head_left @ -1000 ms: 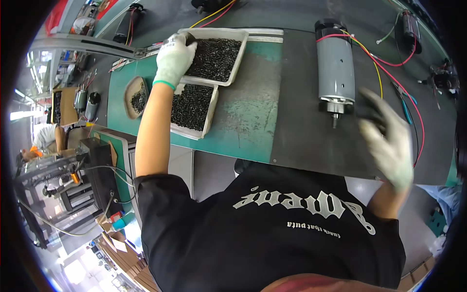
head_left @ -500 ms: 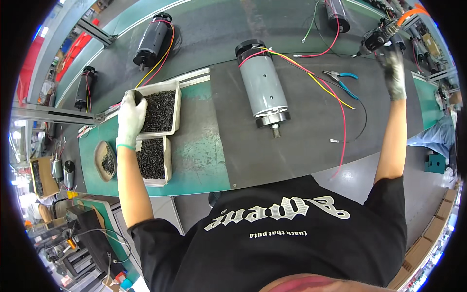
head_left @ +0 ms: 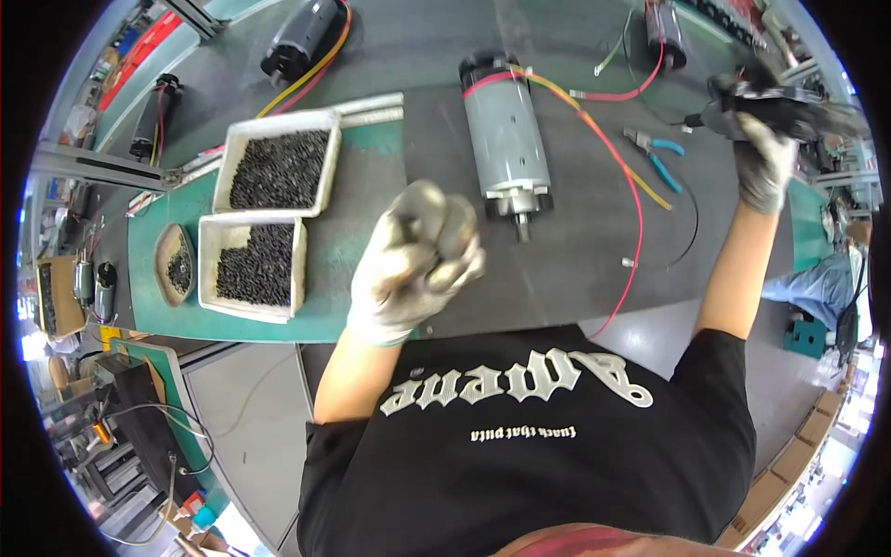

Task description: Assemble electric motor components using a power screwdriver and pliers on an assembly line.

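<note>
A dark worktop (head_left: 575, 269) carried a grey motor (head_left: 504, 139), blue pliers (head_left: 657, 156) and two white trays (head_left: 269, 218) of black screws. The left hand (head_left: 418, 260) hovered above it, its grip pressed together in a fist. The right hand (head_left: 766, 162) clasped a black power tool (head_left: 770, 102) at the far right.

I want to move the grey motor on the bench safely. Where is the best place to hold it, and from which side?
Probably grip the grey motor around the middle of its smooth cylindrical body, coming from above. It lies on its side on the dark mat. Avoid the thin shaft at the near end and the red and yellow wires at the far end.
</note>
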A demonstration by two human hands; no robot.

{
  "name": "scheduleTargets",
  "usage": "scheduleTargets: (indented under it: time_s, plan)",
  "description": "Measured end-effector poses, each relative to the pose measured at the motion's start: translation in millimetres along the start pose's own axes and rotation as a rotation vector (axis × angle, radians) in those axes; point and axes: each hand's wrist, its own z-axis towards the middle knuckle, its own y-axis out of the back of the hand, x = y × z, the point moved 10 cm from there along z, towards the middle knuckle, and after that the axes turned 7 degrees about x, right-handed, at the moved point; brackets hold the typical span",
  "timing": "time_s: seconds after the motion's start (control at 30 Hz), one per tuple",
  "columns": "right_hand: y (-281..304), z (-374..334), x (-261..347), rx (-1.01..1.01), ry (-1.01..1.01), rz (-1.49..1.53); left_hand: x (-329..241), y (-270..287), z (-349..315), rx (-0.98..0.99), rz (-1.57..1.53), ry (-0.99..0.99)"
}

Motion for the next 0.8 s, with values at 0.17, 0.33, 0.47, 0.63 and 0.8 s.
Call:
scheduleTargets:
  time_s: [0.17,0.33,0.47,0.63,0.8]
  plan:
    - [-62.1,-56.4,47.5,-0.368,0.239,0.076,59.2,-5.3,22.3,0.123,-0.178,0.060]
    - [-77.8,-103.8,54.5,-0.604,0.368,-0.288,79.5,5.6,19.2,0.054,-0.168,0.079]
    - [-103.8,-104.9,54.0,-0.589,0.359,-0.312,86.2,6.7,11.7,0.090,-0.345,0.058]
    - [-112.7,-111.8,57.0,-0.565,0.349,-0.340,80.0,12.0,4.3,-0.006,-0.238,0.027]
    - [-96.0,-116.2,52.8,-0.550,0.333,-0.384,72.8,15.9,4.8,-0.118,-0.188,0.025]
